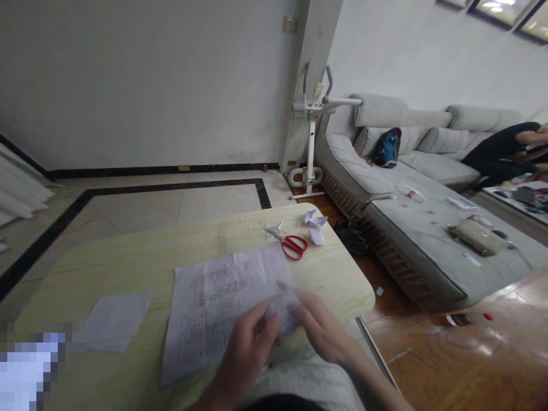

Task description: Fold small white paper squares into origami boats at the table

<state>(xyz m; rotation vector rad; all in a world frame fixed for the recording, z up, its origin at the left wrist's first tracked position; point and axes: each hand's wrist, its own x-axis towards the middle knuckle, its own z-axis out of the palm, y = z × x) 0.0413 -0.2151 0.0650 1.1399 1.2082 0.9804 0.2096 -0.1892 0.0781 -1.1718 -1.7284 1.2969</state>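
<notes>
While the left hand and right hand, fingers partly curled, hold a small, blurred white paper piece between them, a large white printed sheet lies below. Red-handled metal scissors adjoin its far-right corner; tabletop surface separates the sheet from the pale wood-grain table's rounded right edge.

On my feed I see a home's living room: on the right, a sofa bearing a backpack, framed pictures above.
</notes>
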